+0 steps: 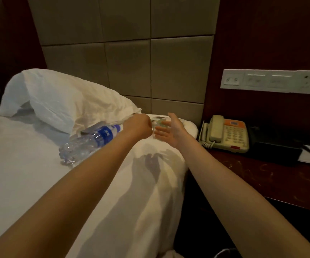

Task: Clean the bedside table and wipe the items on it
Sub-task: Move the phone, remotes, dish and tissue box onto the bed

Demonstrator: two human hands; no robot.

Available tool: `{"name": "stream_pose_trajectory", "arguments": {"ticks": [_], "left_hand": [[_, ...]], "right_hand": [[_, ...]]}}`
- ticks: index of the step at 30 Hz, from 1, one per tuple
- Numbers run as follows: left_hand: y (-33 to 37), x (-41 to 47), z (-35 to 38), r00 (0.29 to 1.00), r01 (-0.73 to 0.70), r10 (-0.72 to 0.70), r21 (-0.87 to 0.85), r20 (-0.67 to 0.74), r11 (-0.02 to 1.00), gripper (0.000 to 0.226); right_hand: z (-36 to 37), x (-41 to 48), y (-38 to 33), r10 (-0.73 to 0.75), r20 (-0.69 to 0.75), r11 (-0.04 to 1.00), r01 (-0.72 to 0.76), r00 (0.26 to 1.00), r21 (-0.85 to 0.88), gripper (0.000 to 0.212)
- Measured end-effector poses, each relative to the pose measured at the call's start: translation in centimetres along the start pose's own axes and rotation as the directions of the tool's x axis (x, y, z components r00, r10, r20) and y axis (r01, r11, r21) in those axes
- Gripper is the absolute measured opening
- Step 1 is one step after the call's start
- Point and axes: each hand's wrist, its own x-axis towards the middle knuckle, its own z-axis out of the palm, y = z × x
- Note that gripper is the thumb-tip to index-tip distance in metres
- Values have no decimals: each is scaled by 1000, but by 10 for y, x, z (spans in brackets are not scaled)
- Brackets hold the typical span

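Currently, the left hand [141, 127] is being held over the bed [20, 164], grip curled together; whether anything is being clamped cannot be told. The right hand [170, 129] is being held just beside it, grip apart. The telephone [226, 135] is being carried by the counter [252, 175].

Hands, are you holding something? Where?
Left hand is curled beside a small pale thing; whether it grips it cannot be told. Right hand is open, empty.

Dim, warm light is falling from above.
The sheet [29, 164] is glowing brightest, soft shadows are crossing it, the wood wall [271, 34] is sinking into murk, and the switch panel [273, 81] is warping.
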Motion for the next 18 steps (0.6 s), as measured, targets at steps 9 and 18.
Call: {"name": "stream_pose_trajectory", "arguments": {"ticks": [9, 18], "left_hand": [[96, 16, 47, 981, -133, 144, -90, 127, 987, 28], [143, 52, 105, 949, -24, 89, -215, 302, 976, 34]], "right_hand": [[-127, -20, -36, -70, -290, 997, 60, 955, -46, 53], [-239, -27, -45, 105, -490, 969, -200, 866, -146, 43]]}}
